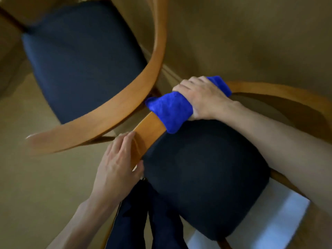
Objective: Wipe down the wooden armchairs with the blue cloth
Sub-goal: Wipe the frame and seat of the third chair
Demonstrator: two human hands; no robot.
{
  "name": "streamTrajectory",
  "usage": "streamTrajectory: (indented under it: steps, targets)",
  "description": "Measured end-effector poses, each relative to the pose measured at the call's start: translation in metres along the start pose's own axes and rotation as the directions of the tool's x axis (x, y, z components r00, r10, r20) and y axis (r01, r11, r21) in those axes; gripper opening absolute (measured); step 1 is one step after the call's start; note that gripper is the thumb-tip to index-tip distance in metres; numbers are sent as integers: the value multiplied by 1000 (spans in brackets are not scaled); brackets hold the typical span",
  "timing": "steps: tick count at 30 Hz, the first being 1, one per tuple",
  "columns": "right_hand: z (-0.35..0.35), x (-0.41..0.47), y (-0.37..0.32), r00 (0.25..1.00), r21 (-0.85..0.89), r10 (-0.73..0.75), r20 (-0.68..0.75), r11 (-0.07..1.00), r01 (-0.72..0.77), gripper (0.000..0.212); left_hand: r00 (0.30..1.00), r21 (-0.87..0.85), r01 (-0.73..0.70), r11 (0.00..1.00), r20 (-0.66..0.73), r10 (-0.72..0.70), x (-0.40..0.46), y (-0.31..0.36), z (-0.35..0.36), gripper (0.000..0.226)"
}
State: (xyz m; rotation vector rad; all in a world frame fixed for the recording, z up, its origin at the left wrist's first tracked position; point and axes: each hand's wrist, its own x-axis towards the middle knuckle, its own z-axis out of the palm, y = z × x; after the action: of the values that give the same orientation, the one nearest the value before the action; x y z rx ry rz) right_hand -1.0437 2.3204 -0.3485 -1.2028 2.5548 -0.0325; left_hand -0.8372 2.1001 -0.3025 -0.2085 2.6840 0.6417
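Meeting or dining room: matching upholstered armchairs, carpet.

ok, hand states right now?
Left hand: open, straight fingers touching the near chair's curved wooden armrest.
Right hand: gripping the bright blue cloth.

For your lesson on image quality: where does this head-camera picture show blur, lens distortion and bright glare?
Head view: motion blur smears the far armchair's curved rail at its left end; wide-angle distortion bows the rails; a washed-out bright patch lies at lower right; the blue cloth under the right hand stays fairly sharp.
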Motion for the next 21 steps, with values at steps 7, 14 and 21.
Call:
streamTrajectory:
  steps: [7, 14, 21]
  targets:
    - [6, -38, 62, 941, 96, 338, -1, 937, -337, 47, 977, 149, -193, 970, -65, 205, 100, 91, 17, 75]
    - [2, -90, 98, 814, 76, 580, -36, 814, -577, 28, 891, 234, -450, 862, 46, 452, 160, 187, 36, 77]
    - [6, -174, 129, 625, 112, 755, -200, 651, -750, 50, 781, 254, -622, 741, 131, 611, 175, 267, 51, 70]
